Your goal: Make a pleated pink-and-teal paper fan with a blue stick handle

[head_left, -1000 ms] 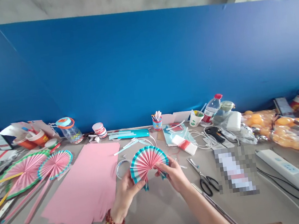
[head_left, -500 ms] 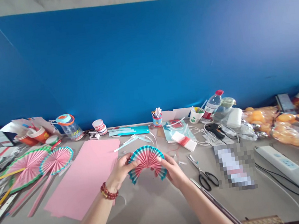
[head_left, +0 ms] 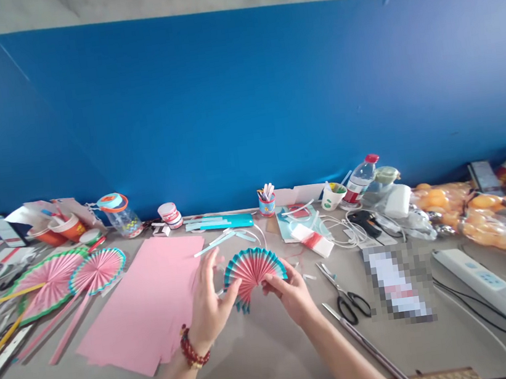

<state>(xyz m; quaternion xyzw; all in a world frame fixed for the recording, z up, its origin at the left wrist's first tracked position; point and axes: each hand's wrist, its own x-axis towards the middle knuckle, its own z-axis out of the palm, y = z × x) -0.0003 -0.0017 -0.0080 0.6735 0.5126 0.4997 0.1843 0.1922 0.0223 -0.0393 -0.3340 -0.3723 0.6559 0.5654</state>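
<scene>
A pleated paper fan (head_left: 253, 264), pink with a teal rim, is spread in an arc above the table. Its right side is pinched between the thumb and fingers of my right hand (head_left: 295, 294). My left hand (head_left: 208, 313), wearing a red bead bracelet (head_left: 193, 348), is open with fingers apart beside the fan's left side. The left thumb tip reaches the fan's lower left folds; whether it presses on them I cannot tell. Sheets of pink paper (head_left: 146, 297) lie left of my hands. Black-handled scissors (head_left: 346, 298) rest to the right.
Two finished round fans (head_left: 97, 271) lie at the left near paper cups (head_left: 66, 227). Toward the back are a pen pot (head_left: 266, 203), teal paper strips (head_left: 227, 222) and a bottle (head_left: 361, 181). A power strip (head_left: 469, 270) and bagged orange balls (head_left: 485, 221) occupy the right.
My left hand has let go of the fan's left side and its fingers have spread. The fan has shifted slightly right and tilted, still in my right hand.
</scene>
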